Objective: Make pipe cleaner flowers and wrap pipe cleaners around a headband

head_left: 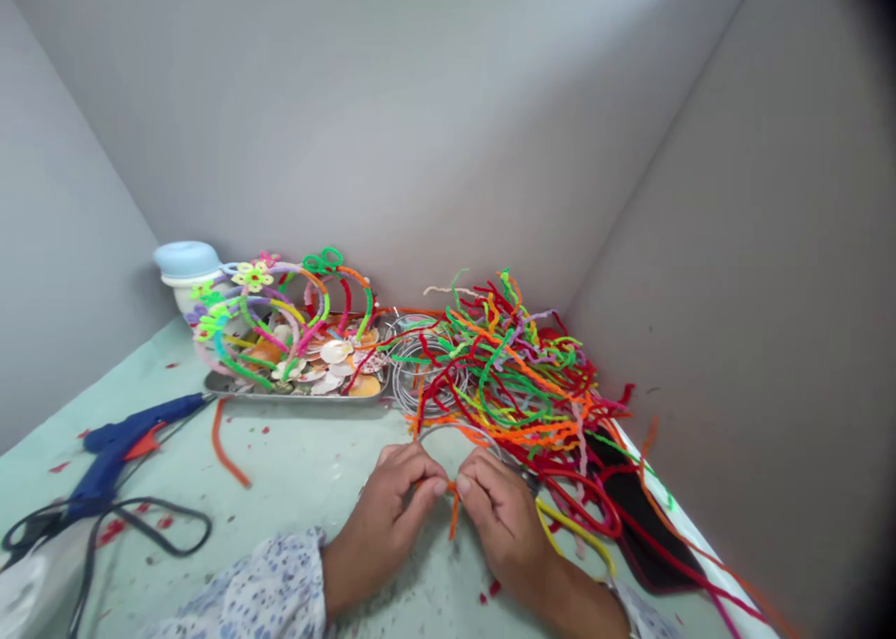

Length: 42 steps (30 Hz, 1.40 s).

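Note:
My left hand (398, 497) and my right hand (502, 507) meet low in the middle of the view, each closed in a pinch. Between their thumbs is an orange pipe cleaner (454, 513), its short end hanging down. A thin silvery wire hoop (462, 426) arches from one hand to the other, so both appear to grip it along with the pipe cleaner. The part under my fingers is hidden. Just beyond lies a tangled heap of colourful pipe cleaners (518, 378), beside a stack of bare metal hoops (428, 378).
Wrapped hoops with pipe-cleaner flowers (253, 277) stand on a metal tray (301, 398) of shells (336, 352). Behind is a white jar with a blue lid (188, 258). A blue glue gun (105, 462) and its black cord (158, 541) lie left. Grey panels (392, 135) enclose the table.

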Motion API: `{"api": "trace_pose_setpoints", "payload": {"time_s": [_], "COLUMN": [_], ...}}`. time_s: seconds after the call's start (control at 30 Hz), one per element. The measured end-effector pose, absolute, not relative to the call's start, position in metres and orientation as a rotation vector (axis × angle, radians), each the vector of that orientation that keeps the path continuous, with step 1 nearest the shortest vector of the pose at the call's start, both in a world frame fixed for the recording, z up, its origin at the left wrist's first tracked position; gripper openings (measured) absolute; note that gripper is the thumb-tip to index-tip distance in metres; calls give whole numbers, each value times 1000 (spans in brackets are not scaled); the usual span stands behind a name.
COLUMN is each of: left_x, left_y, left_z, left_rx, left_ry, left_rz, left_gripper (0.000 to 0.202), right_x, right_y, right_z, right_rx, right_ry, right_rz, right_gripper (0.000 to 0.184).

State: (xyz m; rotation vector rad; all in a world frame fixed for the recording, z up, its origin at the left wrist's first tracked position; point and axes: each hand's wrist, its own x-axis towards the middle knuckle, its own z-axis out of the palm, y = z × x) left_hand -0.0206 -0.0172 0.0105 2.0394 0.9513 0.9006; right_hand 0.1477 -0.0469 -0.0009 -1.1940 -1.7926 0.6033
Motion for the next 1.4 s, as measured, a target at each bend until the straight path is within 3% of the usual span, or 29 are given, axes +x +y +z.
{"api": "trace_pose_setpoints", "payload": {"time_s": [0.87,1.4], "left_x": [-13,-14], "left_y": [-9,-13], "left_z": [4,2], "left_rx": [2029,2005], "left_ry": [888,936], "left_rz": [792,843], "left_gripper": [30,15], "right_x": [150,140], "right_y": [-51,-49], "right_z": [-2,-8], "right_rx": [-1246,-1330], "right_ry": [-1756,-1625], "right_rz": [623,681], "right_gripper": [20,18]}}
